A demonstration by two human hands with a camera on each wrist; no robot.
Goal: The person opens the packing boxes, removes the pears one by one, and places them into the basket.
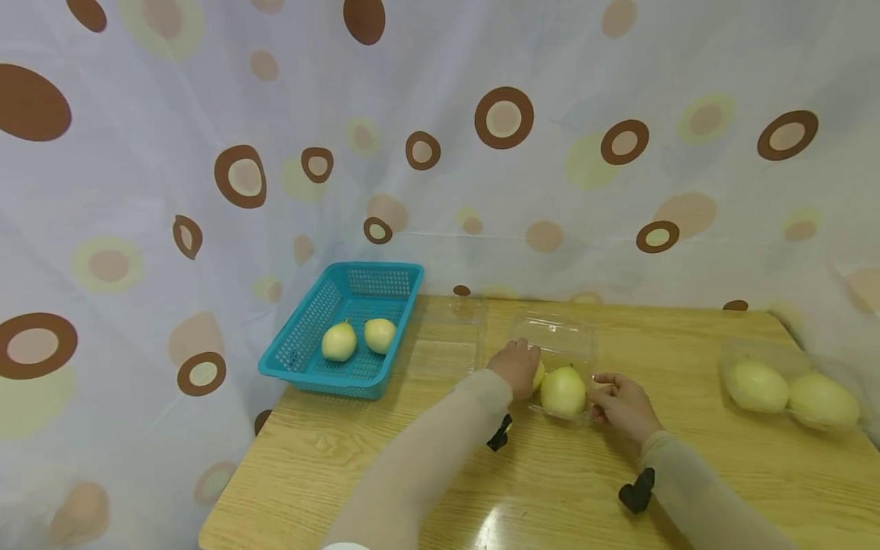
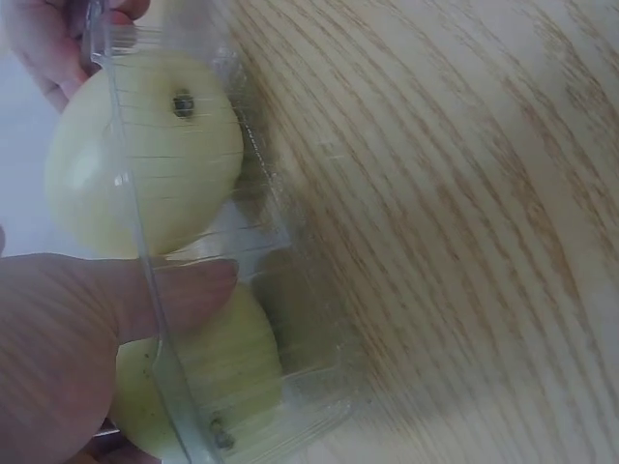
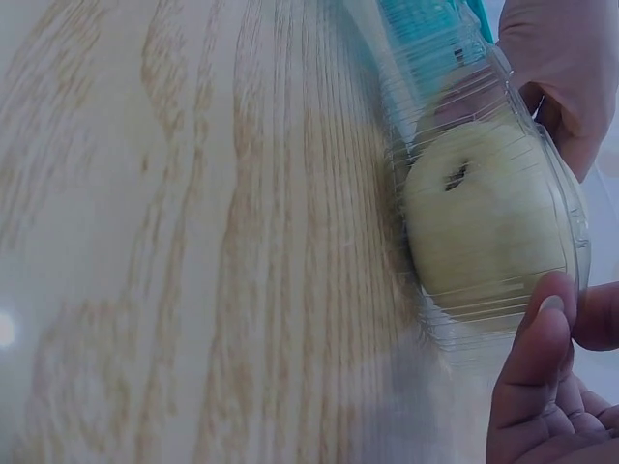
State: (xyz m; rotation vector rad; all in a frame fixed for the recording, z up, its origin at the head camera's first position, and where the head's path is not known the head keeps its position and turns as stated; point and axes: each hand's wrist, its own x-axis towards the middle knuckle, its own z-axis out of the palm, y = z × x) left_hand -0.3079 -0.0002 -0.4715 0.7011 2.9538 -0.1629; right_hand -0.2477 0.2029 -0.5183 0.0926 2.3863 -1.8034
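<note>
Pear (image 2: pixel 208 377) is seated in the clear box (image 1: pixel 557 332) beside a second pear (image 1: pixel 564 392), clasped by thumb and fingers of the left hand (image 1: pixel 516 368), box edge pinched by the right hand (image 1: pixel 622 405); thin wall could be buckled if pressed too hard.

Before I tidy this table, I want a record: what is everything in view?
table: 1, light-brown wood, across the front
backdrop: 1, white with brown, tan and yellowish spots, behind the table
basket: 1, blue, table's back left
spare container: 1, clear, just right of the basket
open box: 1, clear, right of centre
packaging: count unclear, clear, table's right end
fruits: 6, pale yellow, two each in basket, open box and packaging
wrist devices: 2, black, one per wrist
sleeves: 2, beige, forearms
left grip: 1, bare, on the open box's left fruit
right grip: 1, bare, pinching the open box's right edge
</note>
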